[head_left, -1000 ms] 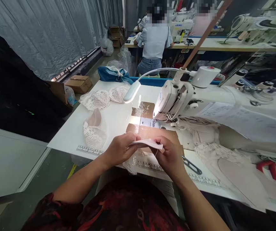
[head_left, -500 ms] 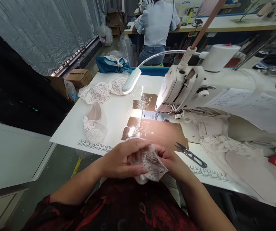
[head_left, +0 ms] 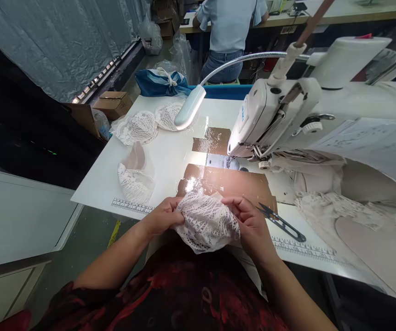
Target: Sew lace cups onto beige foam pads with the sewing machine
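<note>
Pinching one domed lace piece [head_left: 209, 224] in left hand [head_left: 164, 215] and right hand [head_left: 249, 218].
Perhaps overhanging the front edge of the tabletop [head_left: 170, 158].

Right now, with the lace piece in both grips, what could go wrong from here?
The dark snips lie close beside the right grip, so the lace piece might catch on them if that side swings outward.

The lace is openwork and bunched between the right grip and the left grip, so uneven pulling could distort it.

Its lower part reaches past the front edge of the white table in this view, so it might slide off if both grips loosened.
</note>
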{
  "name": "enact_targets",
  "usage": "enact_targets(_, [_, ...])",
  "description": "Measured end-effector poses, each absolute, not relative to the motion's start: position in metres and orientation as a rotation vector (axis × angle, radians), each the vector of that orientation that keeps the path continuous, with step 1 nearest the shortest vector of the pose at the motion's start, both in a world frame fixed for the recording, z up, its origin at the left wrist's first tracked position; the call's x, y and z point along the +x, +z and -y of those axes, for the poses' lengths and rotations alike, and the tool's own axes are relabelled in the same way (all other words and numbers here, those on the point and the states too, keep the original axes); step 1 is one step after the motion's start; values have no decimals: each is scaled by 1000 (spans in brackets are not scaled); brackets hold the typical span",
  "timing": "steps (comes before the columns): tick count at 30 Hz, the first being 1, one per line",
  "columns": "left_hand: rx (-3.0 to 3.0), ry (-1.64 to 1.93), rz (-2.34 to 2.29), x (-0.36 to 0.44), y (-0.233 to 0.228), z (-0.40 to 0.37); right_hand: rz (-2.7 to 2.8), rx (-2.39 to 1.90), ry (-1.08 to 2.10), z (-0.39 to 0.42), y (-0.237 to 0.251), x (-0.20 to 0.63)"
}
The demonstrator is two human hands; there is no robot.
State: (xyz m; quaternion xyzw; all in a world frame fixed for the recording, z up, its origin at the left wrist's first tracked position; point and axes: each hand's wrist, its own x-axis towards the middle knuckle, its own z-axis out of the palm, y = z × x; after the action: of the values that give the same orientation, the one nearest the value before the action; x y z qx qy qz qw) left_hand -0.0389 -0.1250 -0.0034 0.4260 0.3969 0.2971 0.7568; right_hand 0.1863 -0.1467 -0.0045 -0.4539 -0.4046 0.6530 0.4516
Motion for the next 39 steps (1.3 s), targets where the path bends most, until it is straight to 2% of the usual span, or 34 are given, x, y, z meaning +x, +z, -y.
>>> enact_targets(5, [853, 888, -898, -28, -4, 129, 995, -1067, 1676, 143, -12, 190])
enact_targets(9, [517, 1032, -796, -20, 2, 132, 1098, -1152, 1495, 146, -12, 194])
enact_targets(14, [271, 885, -541, 1, 11, 141, 1251, -1118, 1271, 144, -1, 184])
enact_targets(17, [312, 863, -632, 17, 12, 142, 1314, -1162, 1265, 142, 5, 173])
enact_targets(19, [337, 864, -727, 21, 8, 142, 1126, -1175, 1324, 140, 6, 170])
enact_targets(22, [490, 811, -772, 6, -1, 143, 763, -1144, 1345, 136, 5, 177])
enact_targets(25, [812, 619, -603, -28, 3, 140, 695, -1110, 1380, 134, 7, 188])
enact_targets(26, [936, 560, -567, -38, 8, 137, 748, -1108, 1427, 134, 8, 190])
enact_targets(30, [1441, 864, -774, -56, 37, 121, 1170, -1127, 1585, 138, 16, 183])
enact_targets(34, [1633, 605, -882, -42, 44, 115, 1464, -1119, 1454, 142, 20, 172])
enact_targets(39, [1609, 552, -854, -33, 33, 122, 1491, -1140, 1294, 141, 21, 172])
